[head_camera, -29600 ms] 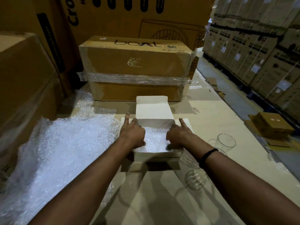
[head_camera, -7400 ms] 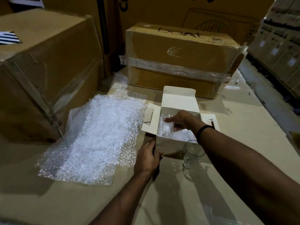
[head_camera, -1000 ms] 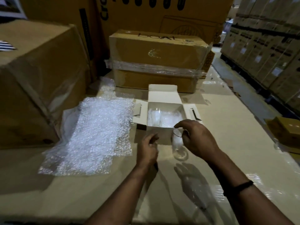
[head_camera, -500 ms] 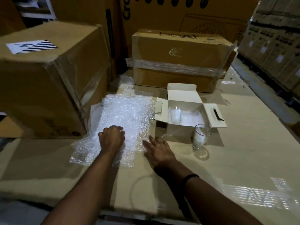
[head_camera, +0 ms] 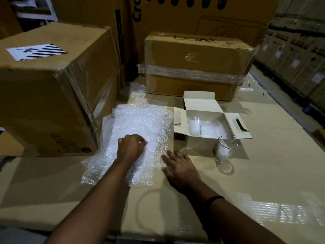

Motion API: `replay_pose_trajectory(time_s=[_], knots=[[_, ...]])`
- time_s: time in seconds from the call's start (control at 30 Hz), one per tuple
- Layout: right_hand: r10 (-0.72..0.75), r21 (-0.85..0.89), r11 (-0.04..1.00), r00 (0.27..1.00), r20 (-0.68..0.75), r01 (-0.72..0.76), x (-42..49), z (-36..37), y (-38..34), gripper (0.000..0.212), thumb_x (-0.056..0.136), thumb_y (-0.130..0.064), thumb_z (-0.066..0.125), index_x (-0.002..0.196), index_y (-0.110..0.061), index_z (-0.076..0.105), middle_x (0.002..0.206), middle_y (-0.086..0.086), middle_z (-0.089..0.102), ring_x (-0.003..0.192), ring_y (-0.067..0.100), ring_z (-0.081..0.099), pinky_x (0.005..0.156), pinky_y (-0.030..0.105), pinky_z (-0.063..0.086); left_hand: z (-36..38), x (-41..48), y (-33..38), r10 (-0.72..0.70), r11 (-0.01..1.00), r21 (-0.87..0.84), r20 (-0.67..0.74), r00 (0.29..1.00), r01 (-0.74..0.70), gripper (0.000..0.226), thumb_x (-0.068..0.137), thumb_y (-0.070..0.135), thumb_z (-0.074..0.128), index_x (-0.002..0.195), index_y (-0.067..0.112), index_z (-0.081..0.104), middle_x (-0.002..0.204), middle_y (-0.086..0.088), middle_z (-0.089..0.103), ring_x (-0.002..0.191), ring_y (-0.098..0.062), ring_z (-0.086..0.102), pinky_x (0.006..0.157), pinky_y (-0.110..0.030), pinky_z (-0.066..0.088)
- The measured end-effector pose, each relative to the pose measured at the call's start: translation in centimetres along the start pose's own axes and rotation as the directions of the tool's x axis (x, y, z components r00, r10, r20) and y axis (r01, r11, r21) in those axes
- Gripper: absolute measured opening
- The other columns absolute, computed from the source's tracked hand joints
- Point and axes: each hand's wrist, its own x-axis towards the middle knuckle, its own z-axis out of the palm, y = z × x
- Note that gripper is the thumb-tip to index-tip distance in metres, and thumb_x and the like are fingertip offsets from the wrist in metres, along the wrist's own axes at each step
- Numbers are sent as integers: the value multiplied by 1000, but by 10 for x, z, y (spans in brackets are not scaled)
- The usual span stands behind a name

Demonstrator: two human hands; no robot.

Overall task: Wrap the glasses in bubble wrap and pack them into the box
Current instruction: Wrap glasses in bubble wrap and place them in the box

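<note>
Left hand (head_camera: 131, 148) knuckles up on the bubble wrap (head_camera: 139, 124), fingers curled under, thumb against fingertips, pinching the sheet near its middle. Left forearm runs in from bottom left, straight, low over the wrap's near edge.

Right hand (head_camera: 181, 166) flat, palm down on the table (head_camera: 263, 173), fingers straight and slightly spread, tips touching the wrap's right near edge; holds nothing. Black band on the right wrist.

Bubble wrap lies spread and crumpled on the table, left of the white box (head_camera: 202, 104).

Box open, lid flap up at the back, side flaps out; one glass (head_camera: 194, 125) upright inside at left, more wrap beside it.

Second glass (head_camera: 224, 148) upright on the table, just in front of the box's right near corner, apart from both hands.

Big cardboard cartons (head_camera: 52, 95) left and behind.
</note>
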Motion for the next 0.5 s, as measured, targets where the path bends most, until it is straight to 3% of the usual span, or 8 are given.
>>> replay_pose_trajectory(time_s=[0.1, 0.17, 0.27, 0.37, 0.43, 0.5], knots=[[5, 42, 999, 1000, -28, -4, 0, 0, 0, 50, 95, -50, 34, 141, -33, 43, 154, -6, 35, 144, 20, 26, 117, 41, 13, 3, -7, -5, 159, 985, 29, 267, 950, -173, 48, 79, 63, 63, 119, 37, 66, 141, 10, 51, 135, -14, 38, 107, -43, 21], [20, 86, 996, 999, -46, -16, 1, 1, 2, 43, 95, -49, 40, 134, -34, 52, 150, -7, 41, 142, 18, 30, 115, 40, 16, 7, -13, -8, 170, 978, 65, 305, 937, -199, 56, 79, 65, 62, 128, 38, 59, 150, 9, 41, 141, -13, 28, 111, -43, 16], [-2, 107, 994, 994, -107, 14, 4, -3, -1, 29, 94, -41, 48, 116, -30, 64, 133, -7, 57, 129, 19, 45, 106, 37, 28, 8, -26, -9, 208, 978, 4, 91, 974, -209, 42, 85, 54, 60, 120, 31, 66, 139, 7, 55, 134, -16, 43, 104, -39, 23], [86, 95, 993, 989, -121, -75, 18, -20, -11, 18, 93, -31, 48, 97, -24, 65, 101, 1, 68, 99, 27, 61, 76, 32, 40, 4, -47, -4, 202, 953, -171, -254, 946, -249, 31, 86, 46, 56, 94, 22, 74, 100, 5, 72, 98, -20, 62, 85, -32, 33], [261, 319, 923, 959, -112, -214, 31, -34, -17, 15, 96, -28, 48, 97, -23, 62, 96, 7, 69, 89, 31, 63, 70, 33, 45, -1, -62, 2, 239, 912, -211, -421, 875, -351, 30, 90, 39, 55, 74, 16, 68, 74, 4, 66, 72, -17, 57, 70, -30, 35], [408, 729, 646, 909, -80, -226, 44, -52, -22, 12, 97, -20, 48, 94, -21, 59, 89, 8, 68, 81, 30, 67, 68, 35, 53, -7, -73, 8, 322, 871, -174, -505, 801, -460, 40, 93, 31, 56, 57, 14, 56, 55, 1, 53, 54, -17, 48, 58, -31, 34]])
